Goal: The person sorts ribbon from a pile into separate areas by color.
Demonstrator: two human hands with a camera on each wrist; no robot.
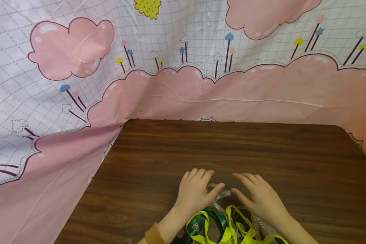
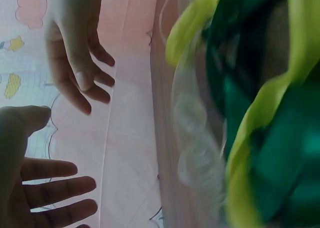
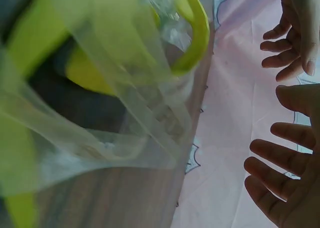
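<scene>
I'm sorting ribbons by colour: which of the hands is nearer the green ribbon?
Left. In the head view, the left hand is just beyond the green ribbon; the right hand is farther away, off to its right.

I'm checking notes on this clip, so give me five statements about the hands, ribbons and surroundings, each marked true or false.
1. Yellow-green ribbon and dark green ribbon lie on the wooden table. True.
2. The left hand grips the dark green ribbon. False: it holds nothing.
3. The right hand holds nothing. True.
4. The tan band is on the right arm. False: it is on the left arm.
5. Pink clouds decorate the cloth behind the table. True.
</scene>
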